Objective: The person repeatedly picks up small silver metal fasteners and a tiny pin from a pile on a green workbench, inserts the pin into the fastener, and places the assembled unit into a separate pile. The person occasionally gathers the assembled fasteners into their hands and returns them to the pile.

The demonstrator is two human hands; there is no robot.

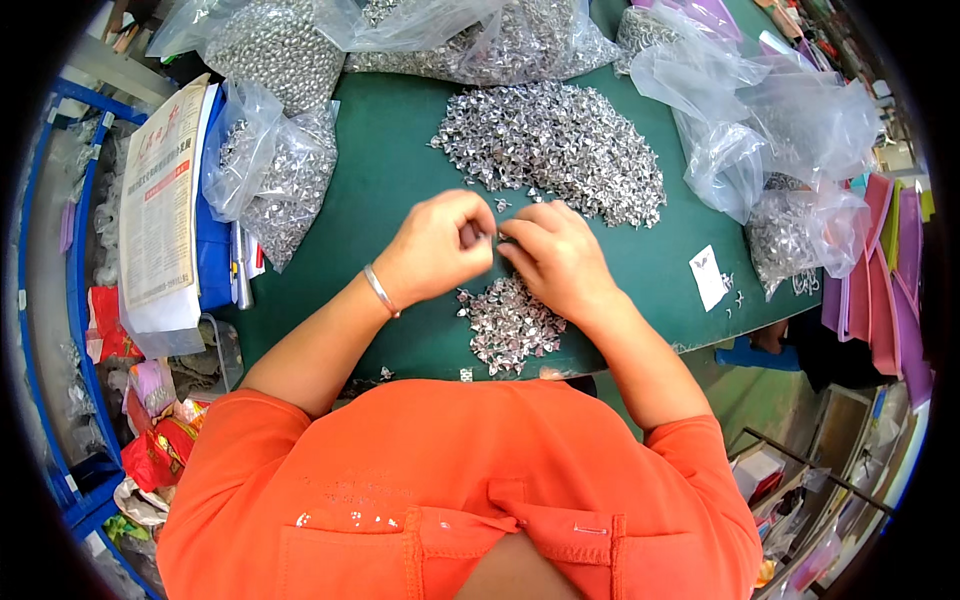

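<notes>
Over the green tabletop (390, 140) my two hands meet fingertip to fingertip. My left hand (445, 245), with a bangle on its wrist, is closed in a pinch. Opposite it, my right hand (562, 258) also has its fingers drawn together. Whatever sits between the fingertips is too small and hidden to name. Just below the hands lies a small pile of silvery metal pieces (510, 325). Beyond them spreads a larger heap of small, shiny, pronged-looking metal parts (560, 145). One loose metal piece (502, 204) rests between that heap and my hands.
Clear plastic bags of metal parts (480, 45) line the far edge. Another filled bag (285, 185) stands left, beside a newspaper (160, 200). At right are a bag of parts (800, 235), a small white card (707, 278) and pink and purple bins (880, 270).
</notes>
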